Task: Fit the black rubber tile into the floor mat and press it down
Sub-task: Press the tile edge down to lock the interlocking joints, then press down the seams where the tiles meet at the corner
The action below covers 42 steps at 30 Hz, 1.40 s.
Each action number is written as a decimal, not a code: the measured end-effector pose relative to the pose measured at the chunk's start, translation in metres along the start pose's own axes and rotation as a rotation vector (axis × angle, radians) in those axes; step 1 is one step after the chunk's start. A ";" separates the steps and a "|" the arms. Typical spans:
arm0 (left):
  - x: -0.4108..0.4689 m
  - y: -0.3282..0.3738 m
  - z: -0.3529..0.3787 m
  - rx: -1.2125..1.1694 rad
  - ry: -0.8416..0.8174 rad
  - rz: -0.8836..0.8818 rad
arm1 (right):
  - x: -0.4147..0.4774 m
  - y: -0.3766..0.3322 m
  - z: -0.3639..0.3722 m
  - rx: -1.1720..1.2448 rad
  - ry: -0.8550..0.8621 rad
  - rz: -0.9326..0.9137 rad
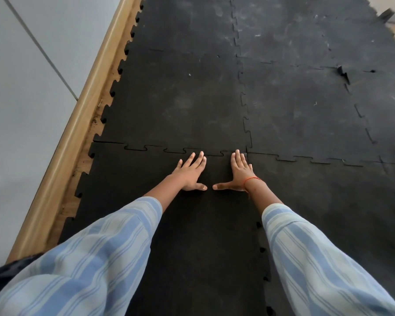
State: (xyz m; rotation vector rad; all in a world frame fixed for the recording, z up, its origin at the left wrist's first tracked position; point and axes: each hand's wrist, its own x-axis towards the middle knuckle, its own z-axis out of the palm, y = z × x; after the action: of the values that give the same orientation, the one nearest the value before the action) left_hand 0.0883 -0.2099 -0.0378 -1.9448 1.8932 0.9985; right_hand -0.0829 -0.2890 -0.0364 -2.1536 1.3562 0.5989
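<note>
Both hands flat, palms down, on the black rubber tile [173,224], near its far edge. Left hand [191,173] has fingers spread and extended, fingertips at the jigsaw seam; right hand [238,173] likewise, fingertips at the seam near the tile's far right corner. Neither hand grips anything, both lie splayed open on the rubber. Thumbs point inward toward each other, tips close but apart.

Tile sits in the near-left slot of the floor mat [306,106], far edge interlocked with the next mat piece; the seam teeth [176,150] look mostly meshed. Tile's right edge runs under the right forearm, with several tab notches [261,249] visible along it. Left edge teeth sit beside the wooden skirting [78,137] along the grey wall [21,110].

Red thread [251,179] on the right wrist. Striped blue sleeves [89,258] on both arms.
</note>
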 end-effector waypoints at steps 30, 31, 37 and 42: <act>0.039 0.103 -0.002 0.287 -0.047 0.183 | -0.111 0.062 0.096 0.466 0.470 0.310; 0.035 0.103 0.004 0.288 -0.035 0.183 | -0.121 0.063 0.110 0.457 0.475 0.359; 0.022 0.106 0.030 0.224 0.055 0.150 | -0.126 0.058 0.124 0.465 0.429 0.435; 0.023 0.112 0.035 0.219 0.067 0.097 | -0.122 0.055 0.122 0.429 0.389 0.472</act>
State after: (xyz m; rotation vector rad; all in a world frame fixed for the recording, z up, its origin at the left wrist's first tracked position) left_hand -0.0300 -0.2201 -0.0464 -1.7980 2.0542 0.7229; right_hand -0.1927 -0.1483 -0.0663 -1.6561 2.0167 0.0264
